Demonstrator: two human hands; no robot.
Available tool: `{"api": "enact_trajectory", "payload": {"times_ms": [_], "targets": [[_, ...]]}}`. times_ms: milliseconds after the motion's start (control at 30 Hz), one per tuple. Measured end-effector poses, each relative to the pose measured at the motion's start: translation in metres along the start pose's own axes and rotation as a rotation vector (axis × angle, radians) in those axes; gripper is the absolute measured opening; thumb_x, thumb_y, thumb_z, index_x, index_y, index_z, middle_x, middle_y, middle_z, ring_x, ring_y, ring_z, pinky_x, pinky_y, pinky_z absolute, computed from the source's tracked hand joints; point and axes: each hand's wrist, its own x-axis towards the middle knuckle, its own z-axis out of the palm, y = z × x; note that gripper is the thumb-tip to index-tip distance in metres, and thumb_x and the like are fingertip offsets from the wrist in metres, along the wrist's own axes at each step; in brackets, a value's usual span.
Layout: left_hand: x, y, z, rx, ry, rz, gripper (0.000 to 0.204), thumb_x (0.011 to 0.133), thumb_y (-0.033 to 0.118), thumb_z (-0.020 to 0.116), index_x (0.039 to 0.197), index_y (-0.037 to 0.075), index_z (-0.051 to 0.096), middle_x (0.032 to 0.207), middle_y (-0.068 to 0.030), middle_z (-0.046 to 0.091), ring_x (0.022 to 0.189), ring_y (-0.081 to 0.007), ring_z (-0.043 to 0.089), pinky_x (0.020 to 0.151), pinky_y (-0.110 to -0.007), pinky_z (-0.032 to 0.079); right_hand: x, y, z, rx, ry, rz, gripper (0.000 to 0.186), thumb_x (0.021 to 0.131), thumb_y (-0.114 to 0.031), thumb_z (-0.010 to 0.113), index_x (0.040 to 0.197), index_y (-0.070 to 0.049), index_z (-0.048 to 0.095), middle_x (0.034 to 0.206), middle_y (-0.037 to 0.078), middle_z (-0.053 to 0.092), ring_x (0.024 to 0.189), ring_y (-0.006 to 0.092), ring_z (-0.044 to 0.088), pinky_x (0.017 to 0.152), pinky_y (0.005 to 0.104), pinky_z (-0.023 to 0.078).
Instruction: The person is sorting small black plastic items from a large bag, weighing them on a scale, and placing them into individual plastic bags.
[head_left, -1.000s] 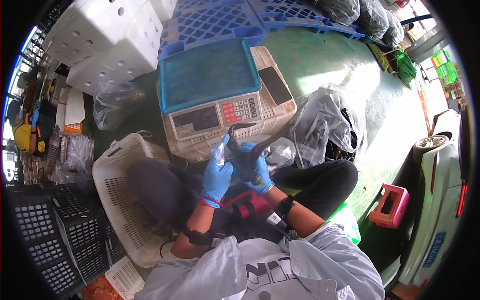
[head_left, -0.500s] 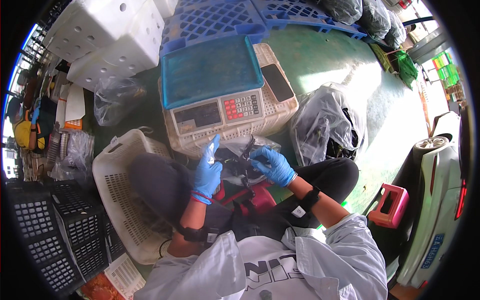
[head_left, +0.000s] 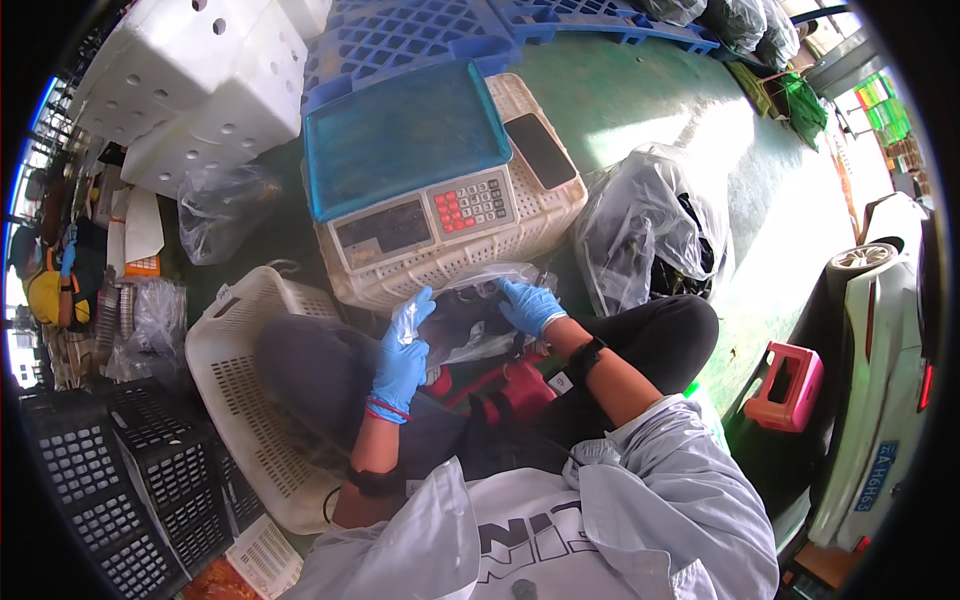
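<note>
While the half-curled right hand (head_left: 530,306) touches the clear bag (head_left: 480,345) beside it, the left hand (head_left: 402,358) sits partly curled (what either grips, can't tell).

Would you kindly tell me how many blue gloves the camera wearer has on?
2: one on the left hand, one on the right hand; both are visible.

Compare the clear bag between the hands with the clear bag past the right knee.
Size: the near bag looks smaller; the far bag is bulkier.
Contact: the right hand is at the near bag; no hand touches the far bag.
Both are clear plastic showing dark material.
</note>
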Motion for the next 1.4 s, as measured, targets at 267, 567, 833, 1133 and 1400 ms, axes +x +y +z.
{"api": "enact_trajectory", "payload": {"times_ms": [267,567,833,1133,1400], "targets": [[0.003,-0.031,0.007,0.093,-0.097,0.047,0.079,0.058,-0.017,0.032,0.135,0.002,0.038,0.142,-0.0117,0.038,0.13,-0.0262,0.036,0.106,-0.031,0.032,-0.034,0.046,0.006,-0.582,0.112,-0.418,0.061,0.073,-0.029,0.066,0.129,-0.016,0.046,0.109,0.012,0.06,0.105,0.0292,0.057,0.096,0.0449,0.034],[0.006,-0.01,0.016,-0.031,-0.087,-0.042,0.076,0.065,-0.019,0.03,0.137,0.006,0.036,0.143,-0.0112,0.035,0.13,-0.0214,0.036,0.048,-0.015,0.044,-0.018,0.041,0.005,-0.359,0.248,-0.367,0.024,0.077,-0.017,0.058,0.099,-0.007,0.058,0.091,0.013,0.06,0.091,0.0309,0.058,0.08,0.0411,0.044],[0.01,-0.006,0.008,-0.121,-0.044,-0.1,0.076,0.066,-0.02,0.031,0.135,0.01,0.038,0.143,-0.0143,0.034,0.107,-0.013,0.054,0.037,-0.016,0.04,-0.023,0.067,0.01,-0.272,0.08,-0.203,0.031,0.074,-0.011,0.057,0.105,-0.011,0.056,0.101,0.012,0.061,0.101,0.0286,0.057,0.086,0.0416,0.042],[0.011,-0.002,0.016,-0.041,-0.061,-0.082,0.075,0.066,-0.018,0.031,0.137,0.008,0.036,0.141,-0.0173,0.036,0.06,-0.0038,0.055,0.033,-0.017,0.036,-0.026,0.061,0.0,-0.544,0.08,-0.306,0.025,0.081,-0.019,0.053,0.105,-0.016,0.06,0.101,0.007,0.06,0.097,0.0249,0.057,0.084,0.0376,0.042],[0.011,-0.013,0.022,-0.08,-0.03,-0.008,0.074,0.068,-0.018,0.031,0.137,0.008,0.036,0.14,-0.0174,0.037,0.051,-0.0033,0.051,0.034,-0.017,0.036,-0.011,0.062,0.021,-0.676,-0.074,-0.209,0.024,0.075,-0.024,0.061,0.098,-0.025,0.068,0.102,0.005,0.06,0.097,0.0281,0.058,0.08,0.0391,0.045]]}}
